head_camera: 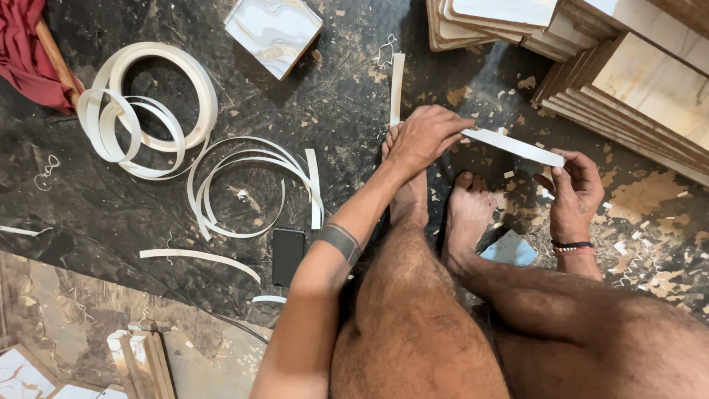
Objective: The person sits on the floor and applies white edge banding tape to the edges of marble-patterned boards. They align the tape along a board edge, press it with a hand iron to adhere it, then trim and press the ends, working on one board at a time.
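I hold a short white strip of edge banding [517, 146] between both hands, above my bare feet. My left hand [425, 137] pinches the strip's left end with closed fingers. My right hand [576, 188], with bead bracelets at the wrist, grips its right end between thumb and fingers. The strip runs slightly downward from left to right. Another straight white strip [396, 87] lies on the dark floor just behind my left hand.
Coils of white edge banding [151, 111] and loose curls [251, 185] lie left. A marble-pattern square panel [273, 31] sits at top, stacked laminated boards [628, 66] at top right. A dark phone [286, 255] lies by my left knee; wood chips litter the floor.
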